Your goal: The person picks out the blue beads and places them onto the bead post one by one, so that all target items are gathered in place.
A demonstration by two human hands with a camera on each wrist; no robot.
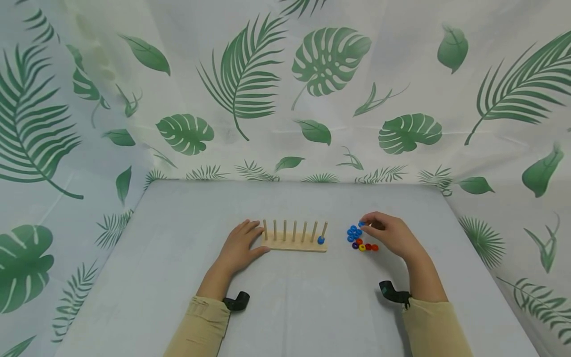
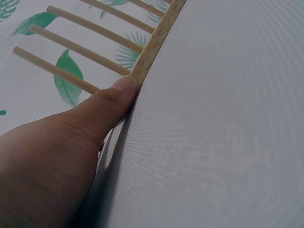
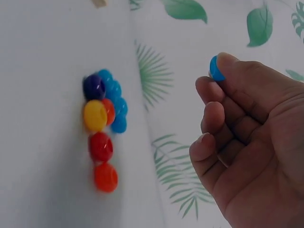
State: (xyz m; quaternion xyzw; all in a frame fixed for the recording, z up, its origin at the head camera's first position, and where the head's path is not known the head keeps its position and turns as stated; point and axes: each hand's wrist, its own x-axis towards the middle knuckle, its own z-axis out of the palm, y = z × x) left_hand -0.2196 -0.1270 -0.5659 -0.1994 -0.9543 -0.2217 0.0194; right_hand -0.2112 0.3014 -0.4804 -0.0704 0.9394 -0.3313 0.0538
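A wooden peg rack [image 1: 294,245] with a row of upright pegs stands in the middle of the table. One blue bead [image 1: 321,240] sits at the foot of its rightmost peg. My left hand [image 1: 241,248] holds the rack's left end, thumb along the front edge and fingers round the back; the left wrist view shows the thumb on the base, the fingers hidden. Between thumb and index finger, my right hand [image 1: 392,235] pinches a blue bead [image 3: 216,69], raised above the loose beads. Those blue beads [image 1: 352,233] lie bunched right of the rack.
By the blue bunch lie a yellow bead [image 3: 95,116], a dark purple bead [image 3: 94,88] and several red and orange beads [image 3: 101,147]. A white cloth covers the table [image 1: 285,307]. Leaf-printed curtain [image 1: 285,89] hangs behind and at the sides.
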